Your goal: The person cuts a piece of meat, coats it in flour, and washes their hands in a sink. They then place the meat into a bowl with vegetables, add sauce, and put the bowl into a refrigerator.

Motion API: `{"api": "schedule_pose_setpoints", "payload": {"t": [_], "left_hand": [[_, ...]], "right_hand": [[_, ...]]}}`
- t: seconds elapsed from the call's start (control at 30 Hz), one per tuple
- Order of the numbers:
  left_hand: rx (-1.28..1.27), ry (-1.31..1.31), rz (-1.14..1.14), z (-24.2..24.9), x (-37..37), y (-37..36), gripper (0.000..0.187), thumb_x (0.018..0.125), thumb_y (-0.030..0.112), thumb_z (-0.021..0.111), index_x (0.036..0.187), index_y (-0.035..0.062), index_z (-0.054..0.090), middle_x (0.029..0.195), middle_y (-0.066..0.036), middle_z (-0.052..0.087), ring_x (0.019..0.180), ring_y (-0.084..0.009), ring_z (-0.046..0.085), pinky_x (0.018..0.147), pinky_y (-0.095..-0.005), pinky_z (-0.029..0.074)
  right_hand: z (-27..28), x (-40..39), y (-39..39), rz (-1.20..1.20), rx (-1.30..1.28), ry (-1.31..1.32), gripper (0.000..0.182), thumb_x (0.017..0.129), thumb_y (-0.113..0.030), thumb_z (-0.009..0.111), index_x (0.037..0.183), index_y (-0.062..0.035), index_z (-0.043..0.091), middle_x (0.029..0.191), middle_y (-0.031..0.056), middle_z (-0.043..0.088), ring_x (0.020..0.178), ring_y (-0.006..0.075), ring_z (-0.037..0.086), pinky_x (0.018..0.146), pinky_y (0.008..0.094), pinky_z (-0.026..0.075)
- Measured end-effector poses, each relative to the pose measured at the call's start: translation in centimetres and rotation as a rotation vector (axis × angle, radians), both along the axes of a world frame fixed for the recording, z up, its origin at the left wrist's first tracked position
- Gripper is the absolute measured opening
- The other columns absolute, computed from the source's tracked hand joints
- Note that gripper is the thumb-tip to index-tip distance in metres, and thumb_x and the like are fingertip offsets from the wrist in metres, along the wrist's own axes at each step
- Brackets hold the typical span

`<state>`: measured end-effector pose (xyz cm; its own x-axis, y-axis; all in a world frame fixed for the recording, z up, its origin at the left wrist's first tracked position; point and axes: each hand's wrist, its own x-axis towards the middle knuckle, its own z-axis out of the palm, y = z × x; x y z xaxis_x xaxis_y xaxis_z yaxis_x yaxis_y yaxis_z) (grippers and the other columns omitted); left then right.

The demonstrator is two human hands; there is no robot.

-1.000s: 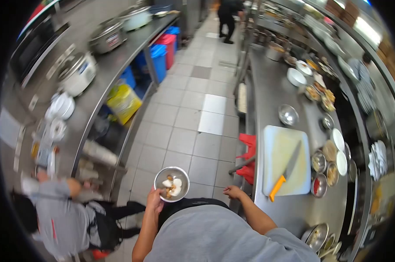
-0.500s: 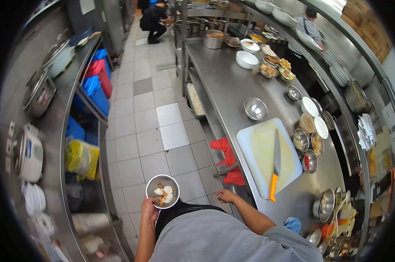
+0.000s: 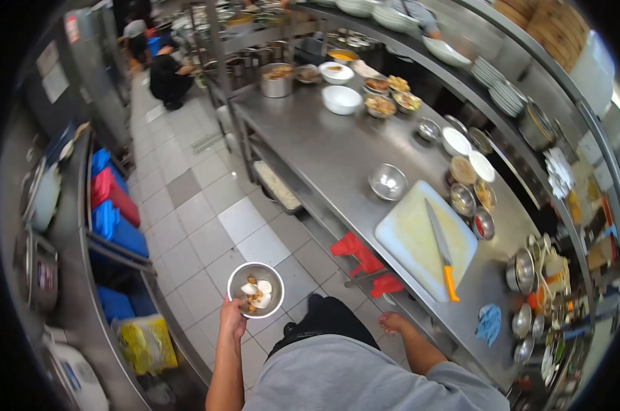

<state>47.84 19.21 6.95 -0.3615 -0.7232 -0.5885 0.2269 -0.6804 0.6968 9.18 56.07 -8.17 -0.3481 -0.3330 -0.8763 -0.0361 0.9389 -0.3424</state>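
A round metal bowl (image 3: 239,275) is in my left hand (image 3: 232,319), which grips its lower left rim above the tiled floor. White and brown pieces of food (image 3: 257,293) lie inside the bowl. My right hand (image 3: 393,322) hangs beside the steel table, holding nothing, its fingers apart. On the table (image 3: 303,127) lies a white cutting board (image 3: 406,240) with an orange-handled knife (image 3: 440,240) on it. An empty metal bowl (image 3: 388,182) stands by the board's far corner.
Bowls of food (image 3: 463,198) line the table's right side, and a blue cloth (image 3: 489,323) lies near its front. Red stools (image 3: 356,252) are under the table. At left is a counter (image 3: 70,274) above blue bins (image 3: 120,229). A person in black (image 3: 169,79) crouches in the aisle.
The view has turned to the right, and the table and shelves now appear slanted. My left hand still holds the bowl. My right hand has shifted slightly right and down in the picture.
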Motion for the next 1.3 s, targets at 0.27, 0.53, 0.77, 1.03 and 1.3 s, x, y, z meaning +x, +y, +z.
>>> {"api": "schedule_pose_setpoints", "payload": {"t": [0.27, 0.53, 0.77, 1.03, 1.3], "left_hand": [[0.024, 0.004, -0.163, 0.0, -5.2, -7.6, 0.057, 0.078, 0.0, 0.044, 0.135, 0.0064, 0.041, 0.121, -0.013, 0.055, 0.106, -0.0272, 0.059, 0.086, -0.0406, 0.054], [0.021, -0.01, -0.246, -1.6, -5.4, -14.4, 0.048, 0.079, 0.001, 0.047, 0.127, 0.0032, 0.045, 0.117, -0.015, 0.056, 0.102, -0.0283, 0.061, 0.084, -0.0439, 0.055], [0.078, 0.063, -0.429, -2.4, -8.7, -18.8, 0.052, 0.077, 0.002, 0.047, 0.128, 0.0072, 0.043, 0.121, -0.016, 0.054, 0.106, -0.035, 0.06, 0.08, -0.0498, 0.056], [0.083, 0.05, -0.761, -2.6, -12.4, -21.4, 0.054, 0.076, 0.002, 0.046, 0.129, 0.011, 0.043, 0.123, -0.015, 0.054, 0.105, -0.0338, 0.06, 0.077, -0.0504, 0.057], [0.141, 0.059, -0.842, -3.1, -11.0, -21.6, 0.052, 0.077, 0.003, 0.047, 0.128, 0.0133, 0.044, 0.12, -0.013, 0.055, 0.102, -0.0336, 0.061, 0.075, -0.0505, 0.057]], "right_hand": [[-9.1, 1.0, -6.7, -0.017, 0.074, -0.104, 0.03, 0.085, -0.032, 0.057, 0.078, -0.0036, 0.064, 0.069, 0.0124, 0.064, 0.056, 0.0236, 0.061, 0.05, 0.0408, 0.051], [0.3, 0.0, -28.0, -0.016, -0.627, 0.146, 0.03, 0.085, -0.031, 0.063, 0.103, -0.0077, 0.063, 0.09, 0.0105, 0.067, 0.07, 0.0177, 0.064, 0.061, 0.0342, 0.053], [1.8, 2.2, -24.7, -0.109, -0.505, 0.41, 0.023, 0.091, -0.029, 0.057, 0.099, -0.0073, 0.061, 0.085, 0.0058, 0.064, 0.067, 0.015, 0.06, 0.059, 0.0324, 0.052], [-4.1, 18.7, -1.4, -0.402, 0.105, 0.07, 0.037, 0.089, -0.038, 0.055, 0.076, -0.0042, 0.064, 0.065, 0.0105, 0.064, 0.053, 0.0233, 0.061, 0.051, 0.04, 0.05], [-3.2, 29.5, -4.0, -0.803, 0.208, -0.084, 0.034, 0.089, -0.039, 0.059, 0.079, -0.0062, 0.064, 0.063, 0.0061, 0.062, 0.054, 0.0219, 0.058, 0.051, 0.0409, 0.047]]}}
